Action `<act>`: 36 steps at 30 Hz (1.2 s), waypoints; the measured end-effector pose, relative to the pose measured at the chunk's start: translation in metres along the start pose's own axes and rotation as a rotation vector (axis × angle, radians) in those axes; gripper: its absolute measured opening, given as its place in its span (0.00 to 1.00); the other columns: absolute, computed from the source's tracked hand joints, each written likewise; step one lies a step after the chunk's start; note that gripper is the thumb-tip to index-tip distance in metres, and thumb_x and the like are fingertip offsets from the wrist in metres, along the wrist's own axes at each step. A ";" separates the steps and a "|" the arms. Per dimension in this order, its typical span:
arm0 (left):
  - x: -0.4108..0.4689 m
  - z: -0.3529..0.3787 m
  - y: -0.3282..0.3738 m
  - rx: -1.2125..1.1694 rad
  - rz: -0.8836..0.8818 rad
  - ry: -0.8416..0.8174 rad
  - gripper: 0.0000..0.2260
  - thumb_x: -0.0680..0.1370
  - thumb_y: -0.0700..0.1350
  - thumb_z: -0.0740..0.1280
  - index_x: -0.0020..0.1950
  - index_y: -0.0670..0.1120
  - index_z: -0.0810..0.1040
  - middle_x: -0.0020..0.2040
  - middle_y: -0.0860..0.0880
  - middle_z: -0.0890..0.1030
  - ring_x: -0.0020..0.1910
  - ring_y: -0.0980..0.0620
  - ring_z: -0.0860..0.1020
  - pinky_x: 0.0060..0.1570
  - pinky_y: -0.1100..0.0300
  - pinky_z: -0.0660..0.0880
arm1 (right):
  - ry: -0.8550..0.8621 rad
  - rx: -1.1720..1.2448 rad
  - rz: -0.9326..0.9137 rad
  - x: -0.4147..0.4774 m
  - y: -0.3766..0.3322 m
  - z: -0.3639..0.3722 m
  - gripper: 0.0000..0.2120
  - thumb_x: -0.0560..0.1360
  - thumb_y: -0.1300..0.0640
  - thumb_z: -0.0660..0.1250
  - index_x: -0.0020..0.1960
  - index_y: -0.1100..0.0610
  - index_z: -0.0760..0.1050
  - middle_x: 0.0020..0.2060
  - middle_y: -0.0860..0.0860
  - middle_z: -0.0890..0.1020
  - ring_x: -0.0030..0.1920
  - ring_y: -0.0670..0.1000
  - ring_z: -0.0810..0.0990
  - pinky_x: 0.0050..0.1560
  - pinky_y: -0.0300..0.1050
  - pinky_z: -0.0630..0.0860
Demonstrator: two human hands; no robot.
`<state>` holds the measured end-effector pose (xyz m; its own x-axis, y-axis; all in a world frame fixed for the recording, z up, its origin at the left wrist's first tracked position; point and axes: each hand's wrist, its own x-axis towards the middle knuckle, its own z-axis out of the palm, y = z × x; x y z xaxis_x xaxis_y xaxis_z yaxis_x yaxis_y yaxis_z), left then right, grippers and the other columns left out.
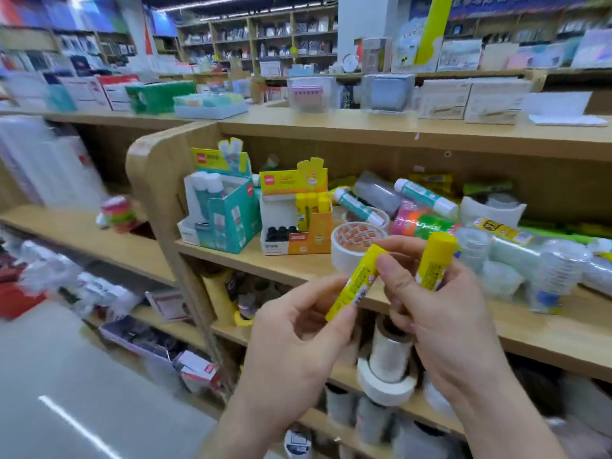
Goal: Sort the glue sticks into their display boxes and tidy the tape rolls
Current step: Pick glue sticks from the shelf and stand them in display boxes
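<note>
Holding two yellow sticks in front of the shelf [281, 270], so the glue-sorting step is in hand. Left hand [298, 332] pinches the low end of the tilted yellow stick [356, 283], fingers curled on it. Right hand [440, 316] grips the upright yellow stick [434, 260], cap up, and one right fingertip [385, 265] touches the tilted stick near its top. It looks like a pass or a regrip between hands, though I cannot tell which.

The yellow display box [314, 233] stands on the shelf to the upper left of the hands, apart from them, with a few yellow sticks upright in its back row. The teal display box [228, 213] is just beside it on the left. Two teal glue sticks [425, 197] lie loose farther back among wrapped rolls. A white tape roll [347, 246] lies flat just right of the yellow box, not yet tidied.

Next move, as I judge it: carry both sticks left and up to the yellow box and drop them in cap up beside the ones already there. Free slots are hard to see from here.
</note>
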<state>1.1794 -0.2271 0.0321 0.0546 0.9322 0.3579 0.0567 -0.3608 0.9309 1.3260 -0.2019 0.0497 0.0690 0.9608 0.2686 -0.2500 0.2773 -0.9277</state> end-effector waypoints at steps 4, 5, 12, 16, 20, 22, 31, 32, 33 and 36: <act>0.004 -0.042 -0.009 0.122 -0.020 -0.015 0.15 0.74 0.44 0.73 0.56 0.62 0.79 0.37 0.53 0.83 0.36 0.56 0.79 0.38 0.66 0.75 | -0.128 -0.125 0.014 0.008 0.014 0.039 0.08 0.66 0.55 0.73 0.46 0.54 0.83 0.33 0.48 0.82 0.27 0.42 0.76 0.27 0.30 0.69; 0.007 -0.050 -0.012 0.127 -0.015 -0.011 0.17 0.74 0.44 0.72 0.57 0.64 0.77 0.38 0.52 0.84 0.36 0.56 0.80 0.39 0.64 0.76 | -0.184 -0.188 0.013 0.011 0.017 0.047 0.09 0.66 0.54 0.74 0.46 0.52 0.84 0.36 0.49 0.84 0.32 0.43 0.80 0.32 0.31 0.72; 0.048 -0.101 -0.025 0.221 0.127 -0.106 0.20 0.80 0.46 0.64 0.65 0.69 0.69 0.48 0.55 0.84 0.47 0.52 0.82 0.52 0.53 0.79 | -0.262 -0.135 0.098 0.049 0.044 0.089 0.06 0.72 0.48 0.71 0.46 0.49 0.81 0.34 0.48 0.80 0.29 0.45 0.74 0.26 0.34 0.68; 0.091 -0.141 -0.031 0.090 0.157 0.016 0.13 0.78 0.49 0.64 0.60 0.63 0.72 0.45 0.46 0.84 0.46 0.51 0.83 0.46 0.58 0.79 | -0.218 -0.017 0.154 0.087 0.069 0.106 0.10 0.67 0.43 0.66 0.45 0.47 0.78 0.39 0.53 0.77 0.33 0.51 0.71 0.33 0.47 0.69; 0.141 -0.182 -0.030 0.051 0.208 0.111 0.13 0.74 0.45 0.67 0.56 0.58 0.73 0.45 0.43 0.84 0.48 0.46 0.83 0.44 0.57 0.79 | -0.144 -0.266 0.024 0.118 0.078 0.121 0.17 0.71 0.33 0.61 0.44 0.45 0.79 0.40 0.42 0.80 0.43 0.43 0.77 0.48 0.51 0.75; 0.162 -0.198 -0.031 0.037 0.206 0.144 0.13 0.72 0.45 0.69 0.53 0.59 0.75 0.46 0.45 0.84 0.49 0.45 0.82 0.41 0.58 0.80 | -0.164 -0.347 -0.050 0.129 0.073 0.128 0.17 0.75 0.33 0.59 0.45 0.44 0.79 0.37 0.39 0.79 0.37 0.40 0.76 0.39 0.42 0.73; 0.208 -0.223 -0.050 -0.042 0.214 -0.055 0.11 0.78 0.44 0.62 0.60 0.55 0.70 0.45 0.45 0.81 0.46 0.46 0.83 0.45 0.51 0.80 | -0.036 -0.260 -0.129 0.167 0.077 0.153 0.16 0.70 0.39 0.70 0.46 0.50 0.79 0.39 0.52 0.83 0.40 0.50 0.83 0.39 0.41 0.79; 0.210 -0.219 -0.049 -0.023 0.237 -0.100 0.12 0.78 0.44 0.62 0.60 0.55 0.70 0.45 0.45 0.81 0.47 0.46 0.83 0.45 0.51 0.80 | 0.039 -0.293 -0.150 0.168 0.077 0.151 0.12 0.70 0.43 0.71 0.47 0.50 0.79 0.38 0.51 0.83 0.38 0.48 0.82 0.38 0.38 0.79; 0.211 -0.213 -0.048 -0.017 0.257 -0.141 0.12 0.77 0.44 0.63 0.59 0.56 0.70 0.46 0.45 0.81 0.48 0.46 0.83 0.45 0.52 0.80 | 0.109 -0.338 -0.171 0.168 0.074 0.149 0.11 0.68 0.47 0.71 0.48 0.49 0.79 0.37 0.49 0.83 0.37 0.46 0.82 0.37 0.38 0.79; 0.218 -0.199 -0.045 0.004 0.320 -0.228 0.13 0.76 0.44 0.66 0.56 0.57 0.70 0.45 0.44 0.81 0.46 0.45 0.82 0.46 0.54 0.80 | 0.208 -0.620 -0.254 0.166 0.070 0.134 0.12 0.72 0.50 0.70 0.56 0.45 0.79 0.41 0.47 0.84 0.43 0.47 0.83 0.44 0.42 0.80</act>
<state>0.9905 -0.0019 0.0827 0.2899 0.7420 0.6044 0.0051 -0.6327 0.7743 1.1902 -0.0233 0.0644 0.2511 0.8295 0.4988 0.3908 0.3846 -0.8363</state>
